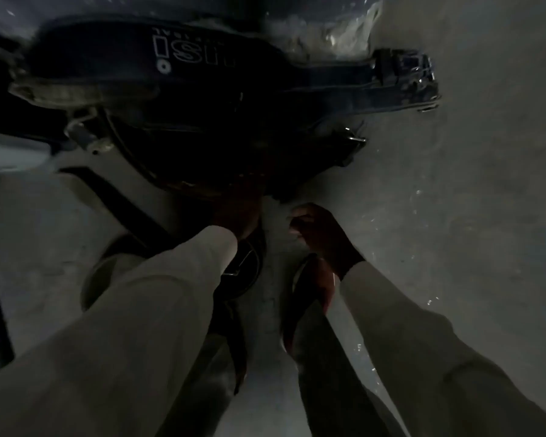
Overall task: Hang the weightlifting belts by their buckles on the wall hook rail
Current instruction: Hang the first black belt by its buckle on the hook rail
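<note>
A pile of dark weightlifting belts (202,99) lies on the grey floor ahead of me. The top belt carries white lettering and ends in a metal buckle (413,74) at the right. A second buckle (353,138) pokes out lower on the pile's right side. My left hand (237,209) reaches into the near edge of the pile; it is dark and blurred, so its grip is unclear. My right hand (319,234) hovers just right of it above the floor, fingers curled, with nothing seen in it. The wall hook rail is out of view.
My feet in dark sandals (303,298) stand on the concrete floor (454,216) right below the hands. A dark strap (114,200) runs diagonally across the floor at the left. A crumpled pale bag (350,29) lies behind the pile. Dark equipment frames the left edge.
</note>
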A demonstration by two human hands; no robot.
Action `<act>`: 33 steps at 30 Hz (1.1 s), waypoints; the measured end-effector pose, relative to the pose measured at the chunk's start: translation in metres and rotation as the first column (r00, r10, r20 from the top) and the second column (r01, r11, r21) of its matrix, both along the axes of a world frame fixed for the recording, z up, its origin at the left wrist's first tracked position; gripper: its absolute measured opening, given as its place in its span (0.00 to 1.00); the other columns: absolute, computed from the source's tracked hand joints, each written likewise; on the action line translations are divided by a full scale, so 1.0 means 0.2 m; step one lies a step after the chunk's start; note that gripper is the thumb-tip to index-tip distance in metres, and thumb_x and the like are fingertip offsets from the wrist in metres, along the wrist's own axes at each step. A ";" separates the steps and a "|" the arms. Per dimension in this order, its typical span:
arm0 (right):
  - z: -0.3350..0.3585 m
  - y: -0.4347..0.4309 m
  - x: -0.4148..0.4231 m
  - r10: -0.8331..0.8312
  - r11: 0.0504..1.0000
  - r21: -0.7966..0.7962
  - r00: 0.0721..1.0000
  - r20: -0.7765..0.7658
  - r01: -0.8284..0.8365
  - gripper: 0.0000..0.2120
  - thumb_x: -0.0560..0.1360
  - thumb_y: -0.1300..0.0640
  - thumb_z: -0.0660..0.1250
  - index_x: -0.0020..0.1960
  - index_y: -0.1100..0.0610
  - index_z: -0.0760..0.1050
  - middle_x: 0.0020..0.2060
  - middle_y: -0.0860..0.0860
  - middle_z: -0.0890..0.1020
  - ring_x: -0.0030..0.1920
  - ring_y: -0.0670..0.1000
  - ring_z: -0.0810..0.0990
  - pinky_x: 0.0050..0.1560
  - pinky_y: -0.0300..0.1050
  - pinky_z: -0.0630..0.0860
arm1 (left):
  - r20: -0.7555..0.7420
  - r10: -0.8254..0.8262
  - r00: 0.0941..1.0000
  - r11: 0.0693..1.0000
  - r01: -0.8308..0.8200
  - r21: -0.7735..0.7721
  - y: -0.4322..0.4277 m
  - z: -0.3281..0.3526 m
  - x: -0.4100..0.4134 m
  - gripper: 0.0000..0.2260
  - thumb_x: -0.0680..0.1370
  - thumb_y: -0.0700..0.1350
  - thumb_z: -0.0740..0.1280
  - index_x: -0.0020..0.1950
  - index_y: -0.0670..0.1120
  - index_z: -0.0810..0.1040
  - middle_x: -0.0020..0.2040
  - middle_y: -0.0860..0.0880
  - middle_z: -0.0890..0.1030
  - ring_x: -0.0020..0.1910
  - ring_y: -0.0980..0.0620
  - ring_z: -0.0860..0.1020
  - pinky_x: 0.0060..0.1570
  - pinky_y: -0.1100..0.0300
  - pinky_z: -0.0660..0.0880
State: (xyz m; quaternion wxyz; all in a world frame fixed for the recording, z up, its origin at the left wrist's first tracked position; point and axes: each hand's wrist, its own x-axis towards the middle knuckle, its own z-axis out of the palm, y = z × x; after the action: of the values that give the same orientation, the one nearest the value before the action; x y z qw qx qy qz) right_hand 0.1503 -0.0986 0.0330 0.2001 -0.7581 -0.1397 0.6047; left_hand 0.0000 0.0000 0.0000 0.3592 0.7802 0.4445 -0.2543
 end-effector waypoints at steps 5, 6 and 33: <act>-0.04 0.03 -0.02 0.017 1.000 -0.023 0.993 -0.119 -0.020 0.18 0.78 0.61 0.68 0.67 0.62 0.73 0.60 0.56 0.81 0.60 0.55 0.80 0.63 0.53 0.76 | -0.035 0.161 0.986 0.987 -0.162 -0.019 0.10 -0.10 0.03 0.19 0.85 0.44 0.57 0.76 0.42 0.68 0.69 0.40 0.75 0.68 0.42 0.74 0.69 0.56 0.68; -0.01 0.04 -0.02 -0.037 0.999 -0.033 0.989 -0.143 0.032 0.17 0.79 0.62 0.66 0.67 0.62 0.72 0.59 0.57 0.80 0.59 0.54 0.79 0.62 0.52 0.76 | -0.051 0.163 0.985 0.986 -0.164 -0.027 0.11 -0.05 0.03 0.18 0.85 0.44 0.56 0.75 0.41 0.69 0.71 0.40 0.74 0.71 0.40 0.72 0.70 0.52 0.67; 2.91 0.81 -0.38 0.034 0.857 0.484 0.917 -0.397 0.178 0.10 0.76 0.66 0.69 0.47 0.52 0.78 0.39 0.44 0.84 0.45 0.44 0.83 0.56 0.42 0.76 | 0.671 0.482 0.563 0.830 -0.538 -0.145 0.64 3.01 -0.62 0.03 0.78 0.39 0.70 0.50 0.47 0.80 0.49 0.46 0.81 0.47 0.60 0.78 0.51 0.62 0.73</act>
State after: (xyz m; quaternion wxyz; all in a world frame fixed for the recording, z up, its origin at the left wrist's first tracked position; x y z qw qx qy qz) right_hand 0.0738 0.0637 0.6153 0.4405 -0.5458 -0.2232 0.6769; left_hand -0.1231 0.1277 0.6016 0.5244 0.6678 0.4956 0.1831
